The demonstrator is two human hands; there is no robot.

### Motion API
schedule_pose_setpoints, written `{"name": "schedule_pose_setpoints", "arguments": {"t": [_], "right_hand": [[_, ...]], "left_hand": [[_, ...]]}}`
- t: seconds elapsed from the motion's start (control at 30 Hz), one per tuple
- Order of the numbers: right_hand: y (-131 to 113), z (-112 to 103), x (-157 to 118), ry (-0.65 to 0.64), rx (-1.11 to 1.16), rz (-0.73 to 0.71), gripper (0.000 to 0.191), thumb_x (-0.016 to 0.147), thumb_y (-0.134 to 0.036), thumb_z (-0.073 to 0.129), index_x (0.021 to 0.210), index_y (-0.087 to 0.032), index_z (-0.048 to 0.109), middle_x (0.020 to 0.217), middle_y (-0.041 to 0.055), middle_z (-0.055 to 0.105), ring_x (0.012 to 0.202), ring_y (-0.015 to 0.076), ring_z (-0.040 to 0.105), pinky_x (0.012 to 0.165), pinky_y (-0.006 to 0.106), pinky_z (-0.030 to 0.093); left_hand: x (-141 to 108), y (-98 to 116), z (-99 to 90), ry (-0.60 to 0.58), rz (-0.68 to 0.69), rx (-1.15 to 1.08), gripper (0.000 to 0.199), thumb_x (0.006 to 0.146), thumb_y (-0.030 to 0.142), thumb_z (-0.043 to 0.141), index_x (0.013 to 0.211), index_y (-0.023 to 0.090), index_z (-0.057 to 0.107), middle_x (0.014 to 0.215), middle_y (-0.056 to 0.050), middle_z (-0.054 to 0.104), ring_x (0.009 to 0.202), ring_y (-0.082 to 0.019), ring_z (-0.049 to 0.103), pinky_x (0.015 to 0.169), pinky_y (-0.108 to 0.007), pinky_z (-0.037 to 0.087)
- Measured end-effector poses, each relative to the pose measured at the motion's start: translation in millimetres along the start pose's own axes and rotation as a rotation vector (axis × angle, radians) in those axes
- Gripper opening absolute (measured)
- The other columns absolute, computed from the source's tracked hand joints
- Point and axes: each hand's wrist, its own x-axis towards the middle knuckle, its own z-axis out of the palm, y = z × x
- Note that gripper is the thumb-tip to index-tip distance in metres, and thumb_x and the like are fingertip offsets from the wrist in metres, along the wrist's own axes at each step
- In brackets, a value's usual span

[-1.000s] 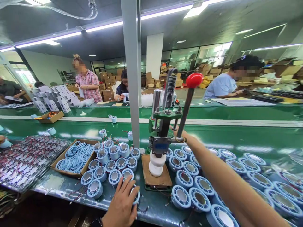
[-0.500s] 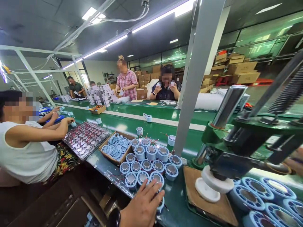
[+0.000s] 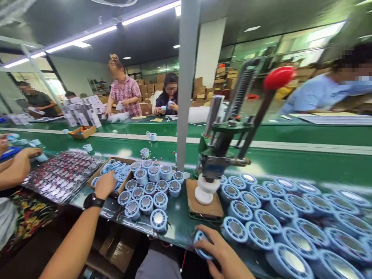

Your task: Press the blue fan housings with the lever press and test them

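Observation:
My left hand [image 3: 105, 186] is over a cardboard box [image 3: 92, 179] of thin light-blue rings [image 3: 117, 167]. Its fingers are curled together among the rings, and whatever they hold is hidden. My right hand [image 3: 219, 252] grips a light-blue round housing [image 3: 200, 243] at the table's front edge, with a thin red wire hanging below. Between my hands stands a cluster of similar housings [image 3: 146, 202] with silver discs on top. Behind my right hand is a green hand press [image 3: 215, 162] with a white round pad above a white disc [image 3: 203, 195] on a brown board.
Many more housings [image 3: 269, 219] fill the table on the right. A grey post [image 3: 186, 89] rises behind the press. A sheet of red-and-silver parts [image 3: 65, 170] lies at left, near a co-worker's arm [image 3: 16, 168]. Other people work across the green conveyor [image 3: 279, 133].
The view has swung to the right. My left hand has moved from the housing cluster to the ring box. My right hand has come into view on a housing.

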Motion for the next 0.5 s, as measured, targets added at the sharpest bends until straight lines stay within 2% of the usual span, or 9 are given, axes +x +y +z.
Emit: {"name": "schedule_pose_setpoints", "arguments": {"t": [0.03, 0.1, 0.2, 0.27, 0.37, 0.5], "right_hand": [[0.3, 3.2, 2.2, -0.012, -0.016, 0.043, 0.052, 0.065, -0.005, 0.043, 0.102, -0.029, 0.071, 0.140, 0.0023, 0.057, 0.124, 0.0231, 0.060, 0.100, 0.039, 0.055], [2.1, 12.0, 4.0, 0.062, -0.014, 0.130, 0.045, 0.063, -0.003, 0.039, 0.090, -0.023, 0.068, 0.146, 0.0024, 0.051, 0.135, 0.0251, 0.051, 0.106, 0.047, 0.051], [4.6, 28.2, 2.3, 0.191, 0.027, 0.203, 0.036, 0.073, -0.006, 0.044, 0.099, -0.022, 0.064, 0.146, 0.0059, 0.051, 0.138, 0.0273, 0.046, 0.105, 0.051, 0.051], [5.6, 38.2, 1.8, 0.288, 0.041, 0.241, 0.022, 0.081, -0.014, 0.055, 0.101, -0.022, 0.063, 0.136, 0.0077, 0.059, 0.128, 0.0280, 0.053, 0.098, 0.049, 0.055], [7.1, 48.2, 3.3, 0.391, 0.047, 0.261, 0.007, 0.084, -0.019, 0.063, 0.090, -0.023, 0.062, 0.123, 0.0056, 0.067, 0.113, 0.0257, 0.059, 0.091, 0.042, 0.057], [9.1, 50.0, 2.4, 0.444, 0.059, 0.213, 0.011, 0.085, -0.016, 0.062, 0.092, -0.024, 0.062, 0.124, 0.0036, 0.066, 0.112, 0.0226, 0.058, 0.091, 0.036, 0.056]], "left_hand": [[3.1, -1.3, 2.8, -0.007, -0.002, -0.002, 0.042, 0.088, 0.013, 0.041, 0.123, 0.006, 0.062, 0.100, -0.021, 0.074, 0.103, -0.034, 0.070, 0.087, -0.043, 0.054], [6.7, -2.5, 8.0, -0.019, 0.001, -0.014, 0.040, 0.089, 0.020, 0.044, 0.121, 0.008, 0.063, 0.097, -0.019, 0.074, 0.102, -0.034, 0.070, 0.087, -0.041, 0.054], [8.6, -3.9, 12.4, -0.025, -0.001, -0.037, 0.043, 0.090, 0.030, 0.045, 0.123, 0.010, 0.063, 0.096, -0.018, 0.075, 0.103, -0.036, 0.069, 0.087, -0.042, 0.053], [9.9, -6.1, 11.4, -0.005, -0.040, -0.048, 0.047, 0.091, 0.030, 0.042, 0.129, 0.009, 0.059, 0.097, -0.021, 0.074, 0.101, -0.039, 0.069, 0.085, -0.045, 0.053], [14.1, -12.1, 5.4, 0.056, -0.136, -0.071, 0.051, 0.091, 0.025, 0.039, 0.136, 0.007, 0.055, 0.098, -0.025, 0.073, 0.095, -0.043, 0.070, 0.080, -0.049, 0.053], [23.5, -20.4, 1.3, 0.144, -0.177, -0.171, 0.043, 0.089, 0.028, 0.047, 0.122, 0.010, 0.067, 0.099, -0.023, 0.074, 0.090, -0.042, 0.070, 0.077, -0.049, 0.054]]}}
